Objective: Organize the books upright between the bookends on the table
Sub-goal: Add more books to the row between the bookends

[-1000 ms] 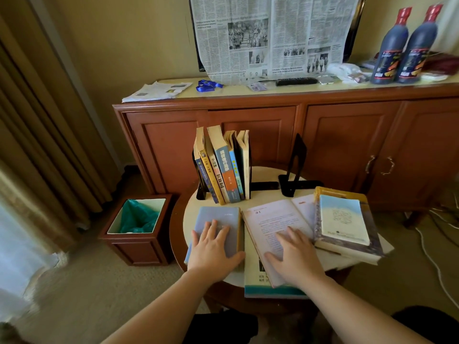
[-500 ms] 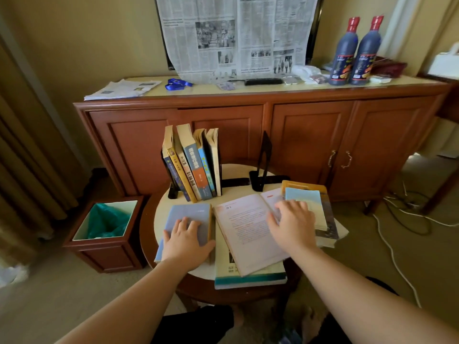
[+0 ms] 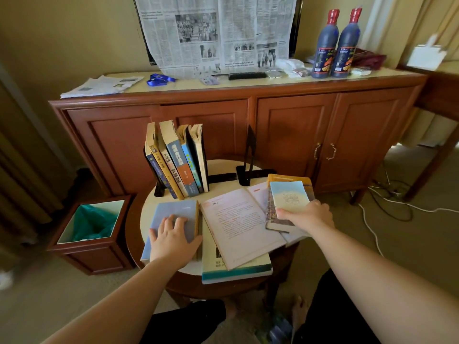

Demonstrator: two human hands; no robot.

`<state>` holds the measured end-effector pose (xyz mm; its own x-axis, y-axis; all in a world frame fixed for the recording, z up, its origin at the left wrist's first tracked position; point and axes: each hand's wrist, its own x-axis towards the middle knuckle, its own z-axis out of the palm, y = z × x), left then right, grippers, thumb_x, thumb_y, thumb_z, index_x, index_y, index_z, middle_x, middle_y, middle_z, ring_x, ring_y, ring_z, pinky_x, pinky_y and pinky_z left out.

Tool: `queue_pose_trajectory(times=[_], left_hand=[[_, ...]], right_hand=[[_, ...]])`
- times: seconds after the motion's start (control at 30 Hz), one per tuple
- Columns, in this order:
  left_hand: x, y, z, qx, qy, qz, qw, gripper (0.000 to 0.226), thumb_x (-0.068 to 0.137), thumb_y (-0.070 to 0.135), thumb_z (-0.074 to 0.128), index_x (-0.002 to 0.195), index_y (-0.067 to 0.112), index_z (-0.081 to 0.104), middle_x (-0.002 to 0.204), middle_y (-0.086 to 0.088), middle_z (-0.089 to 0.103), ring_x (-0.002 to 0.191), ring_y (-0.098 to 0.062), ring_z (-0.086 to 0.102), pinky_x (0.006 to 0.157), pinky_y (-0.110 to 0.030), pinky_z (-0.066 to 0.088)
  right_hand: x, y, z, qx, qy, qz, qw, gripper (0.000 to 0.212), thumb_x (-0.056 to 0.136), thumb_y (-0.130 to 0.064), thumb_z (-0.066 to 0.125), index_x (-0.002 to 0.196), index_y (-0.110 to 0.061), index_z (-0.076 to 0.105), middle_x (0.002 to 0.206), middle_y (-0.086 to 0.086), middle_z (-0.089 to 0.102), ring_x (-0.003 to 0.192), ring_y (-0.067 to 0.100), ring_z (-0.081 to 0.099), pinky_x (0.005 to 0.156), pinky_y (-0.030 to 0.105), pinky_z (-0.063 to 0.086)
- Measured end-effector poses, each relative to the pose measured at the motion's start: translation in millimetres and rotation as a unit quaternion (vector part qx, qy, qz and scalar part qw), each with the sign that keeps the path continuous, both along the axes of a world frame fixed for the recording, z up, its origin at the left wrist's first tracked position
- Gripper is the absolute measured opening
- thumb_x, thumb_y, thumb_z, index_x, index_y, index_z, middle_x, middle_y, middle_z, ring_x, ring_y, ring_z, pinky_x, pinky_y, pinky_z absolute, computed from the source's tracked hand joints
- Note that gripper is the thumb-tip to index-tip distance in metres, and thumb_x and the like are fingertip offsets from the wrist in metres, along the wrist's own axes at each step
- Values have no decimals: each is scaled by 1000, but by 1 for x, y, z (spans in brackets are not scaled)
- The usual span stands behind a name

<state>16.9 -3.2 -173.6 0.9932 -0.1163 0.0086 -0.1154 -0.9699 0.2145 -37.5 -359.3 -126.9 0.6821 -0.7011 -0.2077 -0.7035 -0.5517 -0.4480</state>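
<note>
Right hand (image 3: pixel 309 216) on pale blue-and-cream book (image 3: pixel 288 196)

From my feed I see a long reddish wooden sideboard (image 3: pixel 248 125) against a pale yellow wall (image 3: pixel 74 33), its cream top carrying a hanging newspaper (image 3: pixel 218 33), folded papers (image 3: pixel 101 85), a blue ribbon (image 3: pixel 160 79), a dark remote (image 3: pixel 247 75) and two dark bottles with red caps (image 3: pixel 335 43). A wooden bin with a green liner (image 3: pixel 92 224) stands on beige carpet (image 3: pixel 409 239), where white cables (image 3: pixel 372 219) trail. Brown curtains (image 3: pixel 22 157) hang at left.
</note>
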Motion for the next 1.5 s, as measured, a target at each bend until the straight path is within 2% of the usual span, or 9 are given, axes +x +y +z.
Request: queue_pose_trajectory(times=[0.27,0.43,0.53,0.63,0.77,0.83,1.23,1.33,1.5], left_hand=[[0,-3,6,-21,14,19,1000,76,87,76,56,150,34,43,161,3,37,151,-22,30,125,-55,16],[-12,-34,22,-98,-22,-5,995,69,93,65,60,151,31,45,157,3,42,148,-22,34,126,-53,17],[-23,-65,36,-222,6,-44,974,52,97,52,67,143,33,51,153,7,48,141,-16,43,115,-39,42],[-23,-93,52,-375,121,-36,918,50,97,49,69,140,30,52,138,5,63,119,-13,62,93,-30,54],[-19,-107,67,-619,314,33,719,56,98,42,71,143,18,49,125,-11,71,106,-26,76,91,-43,63],[-18,-104,71,-663,300,61,684,45,99,24,73,138,17,52,121,-13,72,101,-29,78,86,-47,65],[-2,-63,51,-195,125,17,973,58,98,22,70,150,23,44,133,2,58,110,-16,65,75,-23,59],[-6,-76,49,-145,70,-33,986,64,99,28,70,157,25,43,162,2,39,143,-21,45,110,-36,51],[-8,-113,48,-143,140,-102,974,71,96,51,69,158,31,40,160,3,41,141,-22,45,114,-41,47]], right_hand=[[-11,-16,5,68,-66,-72,993,95,52,-65,95,116,-14,47,115,7,59,108,34,62,81,46,58],[-19,-1,19,-118,-85,-73,987,53,93,-46,71,124,-8,51,127,15,59,119,37,53,92,48,44],[-14,14,31,12,-160,-54,985,31,104,-31,60,122,-9,46,117,13,60,96,31,61,64,33,47],[-9,37,42,206,-248,-35,946,25,102,-24,62,119,-15,47,114,6,63,87,20,65,56,31,55],[-7,74,41,349,-248,49,902,25,98,-25,71,116,-17,55,113,6,69,93,23,74,68,35,66],[-9,84,38,370,-223,102,896,25,97,-30,73,115,-19,59,111,4,73,88,21,77,72,36,66],[-16,21,-5,-28,-171,135,976,33,89,-50,75,109,-29,61,110,-8,59,109,20,55,81,35,48],[-16,9,-13,-93,-117,88,985,61,81,-65,74,126,-29,53,124,2,53,120,29,48,95,45,45],[-13,6,-12,-96,-70,88,989,82,80,-78,64,142,-29,44,142,7,46,134,32,40,108,52,41]])
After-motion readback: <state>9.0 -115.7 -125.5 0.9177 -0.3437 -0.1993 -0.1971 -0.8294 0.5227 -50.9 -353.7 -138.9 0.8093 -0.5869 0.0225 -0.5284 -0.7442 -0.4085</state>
